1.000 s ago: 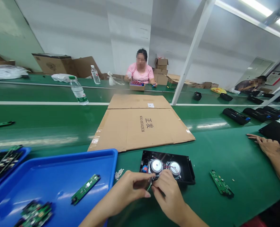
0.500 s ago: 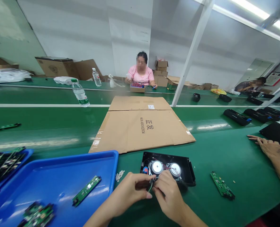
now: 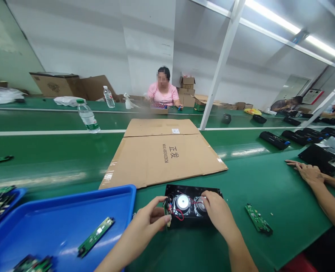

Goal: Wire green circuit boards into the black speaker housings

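Observation:
A black speaker housing [image 3: 190, 219] lies on the green bench in front of me, with two round silver speakers [image 3: 183, 203] and red wires [image 3: 179, 216] inside. My left hand [image 3: 144, 224] pinches a small green circuit board [image 3: 167, 211] between thumb and fingers at the housing's left end, holding it on edge beside the wires. My right hand [image 3: 219, 217] is closed over the right part of the housing, its fingertips at the right speaker. The palm hides part of that speaker and the housing's right end.
Left is a blue tray [image 3: 131, 206] with circuit boards [image 3: 96, 237]. Flattened cardboard [image 3: 156, 158] lies ahead; a loose board [image 3: 258, 219] lies right. A co-worker's hands [image 3: 309, 173] rest near a black housing [image 3: 316, 156]. A bottle [image 3: 88, 118] stands far left; another person sits opposite.
My hands were together at the small board over the housing's front edge. Now they are apart: the left has the board at the housing's left end, the right has moved onto the right speaker.

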### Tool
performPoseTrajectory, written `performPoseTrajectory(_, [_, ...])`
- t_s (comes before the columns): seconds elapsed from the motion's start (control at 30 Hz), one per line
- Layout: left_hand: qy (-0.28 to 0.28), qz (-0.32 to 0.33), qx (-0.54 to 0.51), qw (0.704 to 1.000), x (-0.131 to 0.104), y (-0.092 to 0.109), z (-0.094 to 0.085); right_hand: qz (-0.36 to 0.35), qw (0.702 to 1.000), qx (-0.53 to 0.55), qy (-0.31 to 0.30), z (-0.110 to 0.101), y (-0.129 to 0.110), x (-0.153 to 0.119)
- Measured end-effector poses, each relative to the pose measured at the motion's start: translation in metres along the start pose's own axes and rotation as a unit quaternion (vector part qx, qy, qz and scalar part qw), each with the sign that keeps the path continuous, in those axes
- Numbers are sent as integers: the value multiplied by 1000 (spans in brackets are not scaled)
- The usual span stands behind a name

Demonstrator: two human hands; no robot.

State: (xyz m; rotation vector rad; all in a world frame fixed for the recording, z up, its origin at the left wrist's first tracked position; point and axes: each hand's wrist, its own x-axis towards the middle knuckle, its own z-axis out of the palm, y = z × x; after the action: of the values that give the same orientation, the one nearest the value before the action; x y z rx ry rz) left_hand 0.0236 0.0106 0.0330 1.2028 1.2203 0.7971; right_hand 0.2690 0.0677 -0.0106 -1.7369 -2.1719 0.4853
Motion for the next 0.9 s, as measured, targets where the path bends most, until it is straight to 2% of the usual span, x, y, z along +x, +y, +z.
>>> performPoseTrajectory(0.1, [-26, -54, -2, 998, -4, 2, 7, 6, 999, 20, -28, -8, 7, -5])
performPoseTrajectory(0.23, [-45, -118, -15, 992, -3, 1, 28, -44, 996, 44, -57, -17, 13, -9])
performPoseTrajectory(0.37, [-24, -112, -74, 991, 14, -7, 46, -96, 989, 33, -104, -21, 12, -12])
performPoseTrajectory(0.47, [48, -39, -96, 993, 33, -13, 53, -130, 985, 84, -70, -20, 7, -12])
performPoseTrajectory(0.57, [118, 27, -44, 992, 46, -15, 57, -156, 970, 188, -15, -14, 0, -7])
performPoseTrajectory(0.7, [126, 36, 13, 991, 49, -12, 58, -160, 947, 276, 40, -2, -10, 2])
performPoseTrajectory(0.9, [127, 28, 2, 991, 47, -10, 58, -119, 934, 329, 73, 11, -16, 5])
